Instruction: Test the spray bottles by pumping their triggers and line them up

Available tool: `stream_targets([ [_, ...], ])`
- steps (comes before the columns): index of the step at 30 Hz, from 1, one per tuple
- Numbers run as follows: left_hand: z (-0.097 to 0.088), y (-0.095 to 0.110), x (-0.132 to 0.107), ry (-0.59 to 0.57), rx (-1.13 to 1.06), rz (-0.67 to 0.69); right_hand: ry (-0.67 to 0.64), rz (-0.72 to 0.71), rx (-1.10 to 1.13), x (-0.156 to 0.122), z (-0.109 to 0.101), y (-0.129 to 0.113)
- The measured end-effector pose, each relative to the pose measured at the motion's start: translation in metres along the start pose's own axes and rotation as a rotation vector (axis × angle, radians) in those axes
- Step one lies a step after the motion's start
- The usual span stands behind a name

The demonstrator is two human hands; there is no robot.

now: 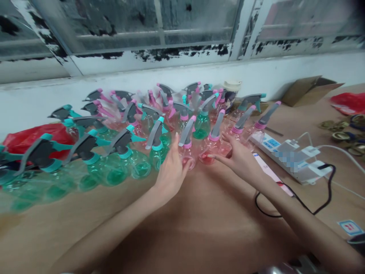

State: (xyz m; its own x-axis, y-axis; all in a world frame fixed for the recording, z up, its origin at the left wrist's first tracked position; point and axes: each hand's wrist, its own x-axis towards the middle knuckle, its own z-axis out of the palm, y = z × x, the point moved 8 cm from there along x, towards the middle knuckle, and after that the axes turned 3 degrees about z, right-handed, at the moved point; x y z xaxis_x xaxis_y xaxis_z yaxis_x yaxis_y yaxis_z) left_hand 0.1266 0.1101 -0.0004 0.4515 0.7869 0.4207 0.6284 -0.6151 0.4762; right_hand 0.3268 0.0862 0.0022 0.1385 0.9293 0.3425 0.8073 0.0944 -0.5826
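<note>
While a pink-collared spray bottle [187, 144] near the middle of the table [196, 217] is being flanked on its left by the left hand [171, 169], a second pink bottle [212, 142] just to its right is being reached around from the right by the right hand [241, 154]. The left fingers are being held long and straight beside the first bottle, the thumb being brought to the front of its base; whether it is being gripped cannot be told. The right thumb and forefinger are being spread apart at the second bottle, the thumb being set low at its front; the firmness of any hold cannot be told. Farther right, two more pink-collared bottles [237, 129] are being seen side by side, near a white power strip [286, 158]. On the left, green bottles [141, 165] with turquoise collars are being lined up, the row being ended just beside the left hand. Behind, more sprayers [131, 111] are being crowded toward the white wall [268, 74]. A red bag [31, 137] is being partly hidden by green bottles on the left, and an open cardboard box [302, 91] is being shown at the far right.
</note>
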Motion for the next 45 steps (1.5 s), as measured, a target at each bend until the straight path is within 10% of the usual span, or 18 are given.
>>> stream_targets([
  [14, -0.007, 0.002, -0.079, -0.02, -0.407, -0.055, -0.133, -0.036, -0.061, 0.01, 0.026, 0.004],
  [28, -0.018, -0.008, -0.118, -0.125, -0.526, -0.291, -0.176, -0.04, -0.019, -0.075, 0.021, -0.03],
  [45, -0.047, -0.038, -0.176, -0.088, -0.507, -0.51, -0.124, -0.038, -0.217, -0.061, 0.03, -0.048],
])
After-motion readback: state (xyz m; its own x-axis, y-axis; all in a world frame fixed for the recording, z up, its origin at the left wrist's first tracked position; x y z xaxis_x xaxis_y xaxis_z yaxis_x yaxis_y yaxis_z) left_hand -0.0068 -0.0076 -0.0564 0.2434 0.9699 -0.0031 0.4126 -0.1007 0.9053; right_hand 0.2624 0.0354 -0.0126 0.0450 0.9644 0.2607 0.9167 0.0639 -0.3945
